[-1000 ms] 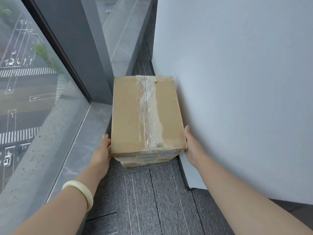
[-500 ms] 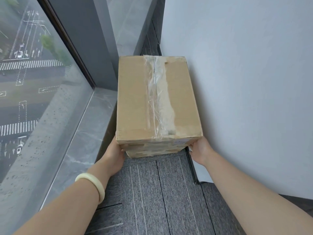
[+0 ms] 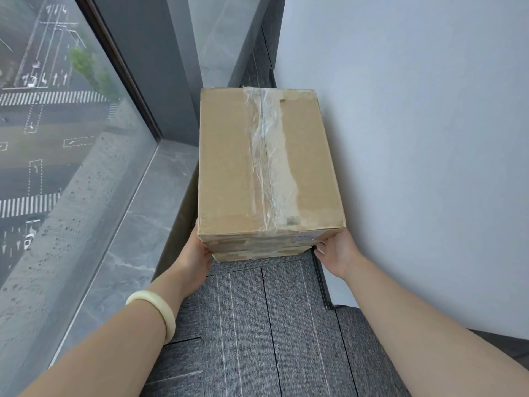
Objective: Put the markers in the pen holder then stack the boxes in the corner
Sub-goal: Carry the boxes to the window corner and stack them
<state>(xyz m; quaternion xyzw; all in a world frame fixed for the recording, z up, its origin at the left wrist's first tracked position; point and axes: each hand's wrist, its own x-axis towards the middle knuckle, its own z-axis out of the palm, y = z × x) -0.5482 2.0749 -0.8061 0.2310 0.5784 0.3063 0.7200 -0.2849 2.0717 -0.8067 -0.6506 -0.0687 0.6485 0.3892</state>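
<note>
A brown cardboard box (image 3: 229,167) with clear tape down the middle of its top sits on other boxes (image 3: 257,252) whose front edges show just beneath it. The stack stands on the carpet in the corner between the window ledge and the white wall. My left hand (image 3: 197,253) presses the lower left front corner of the stack, its fingers hidden behind the box. My right hand (image 3: 336,250) touches the lower right front corner, fingers spread. No markers or pen holder are in view.
A grey stone window ledge (image 3: 128,239) runs along the left under a large glass pane (image 3: 57,124). The white wall (image 3: 429,138) closes the right side. Grey striped carpet (image 3: 257,325) covers the floor in front of the stack. A pale bangle (image 3: 156,309) circles my left wrist.
The view has moved closer and both hands have slid from the box's sides down to its lower front corners. The box sits deeper in the corner.
</note>
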